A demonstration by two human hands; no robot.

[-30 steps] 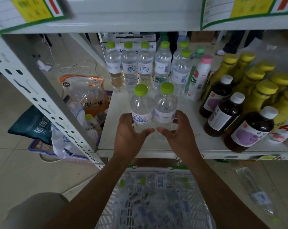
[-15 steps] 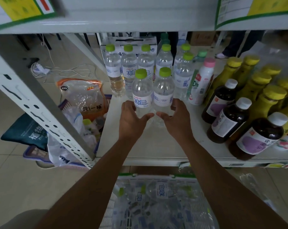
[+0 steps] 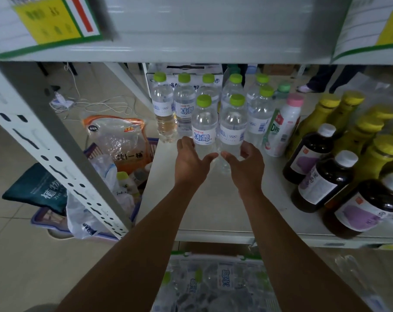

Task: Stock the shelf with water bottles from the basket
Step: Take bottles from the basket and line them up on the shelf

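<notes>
At the left of the frame, a bag is seen on the floor beyond the shelf post. At mid-frame the left bottle is held low down in the grip of the left hand, with fingers curled round its left side and the thumb across its front. The right bottle, just beside it, is gripped likewise by the right hand. Both are set upright on the shelf, just before the back row of like bottles. Dark bottles are ranged at the right. The basket is seen at bottom centre.
</notes>
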